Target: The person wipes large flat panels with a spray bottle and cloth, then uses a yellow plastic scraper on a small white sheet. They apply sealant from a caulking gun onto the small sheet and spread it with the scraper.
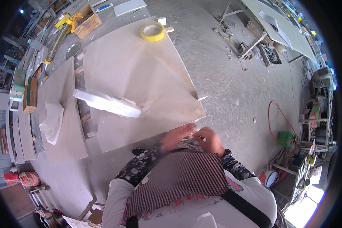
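Observation:
My left hand and my right hand are close together in front of my striped apron, just off the near right corner of a large pale board. The fingers of both look drawn together in a pinch, with a little blur. A small whitish bit shows between them, too small to name. On the board lies a long, creased white piece, perhaps paper or film. A roll of yellow tape rests at its far edge. A white scrap sticks out from its right edge.
A narrower board with crumpled white sheeting stands to the left. Beyond are a cardboard box and a round metal lid. At right are a red hose, a green container and another table.

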A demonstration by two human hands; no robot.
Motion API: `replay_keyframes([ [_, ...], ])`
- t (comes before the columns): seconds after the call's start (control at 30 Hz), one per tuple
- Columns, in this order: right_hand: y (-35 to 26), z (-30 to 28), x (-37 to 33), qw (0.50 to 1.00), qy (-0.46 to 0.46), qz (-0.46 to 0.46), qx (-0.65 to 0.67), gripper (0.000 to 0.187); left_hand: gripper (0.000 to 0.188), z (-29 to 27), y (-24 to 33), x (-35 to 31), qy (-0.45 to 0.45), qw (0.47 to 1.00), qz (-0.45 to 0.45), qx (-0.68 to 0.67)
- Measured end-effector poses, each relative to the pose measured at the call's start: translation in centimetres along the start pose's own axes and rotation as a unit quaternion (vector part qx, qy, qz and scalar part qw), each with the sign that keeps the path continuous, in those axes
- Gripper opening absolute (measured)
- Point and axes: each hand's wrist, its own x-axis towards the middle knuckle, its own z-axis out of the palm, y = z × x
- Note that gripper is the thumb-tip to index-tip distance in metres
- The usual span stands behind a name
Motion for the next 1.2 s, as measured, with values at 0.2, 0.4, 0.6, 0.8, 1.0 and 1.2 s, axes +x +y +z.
replay_keyframes([
  [0.2, -2.6, -2.0, 0.0, 0.992, 0.006, 0.122, 0.017, 0.011, 0.027, -2.7, -4.5, 4.2, 0.118, 0.965, 0.086, 0.217],
  [0.4, -2.9, -3.4, 6.9, 0.989, 0.076, 0.063, -0.112, 0.023, 0.026, -6.0, -7.7, -0.4, 0.202, 0.975, 0.050, 0.080],
  [0.6, -2.0, -2.8, 8.3, 0.985, 0.073, 0.055, -0.149, 0.021, 0.027, -8.0, -8.0, -3.4, 0.156, 0.944, 0.125, 0.263],
  [0.8, -1.8, -2.0, 7.8, 0.993, 0.041, 0.030, -0.110, 0.022, 0.020, -7.8, -9.4, -4.4, 0.118, 0.868, 0.165, 0.454],
  [1.0, -3.0, -2.5, 8.3, 0.989, 0.063, 0.048, -0.122, 0.023, 0.017, -6.0, -5.9, -5.1, 0.158, 0.946, 0.112, 0.261],
  [1.2, -1.7, -1.9, 8.4, 0.986, 0.063, 0.031, -0.150, 0.015, 0.024, -5.4, -4.4, -4.4, 0.152, 0.984, -0.029, -0.084],
])
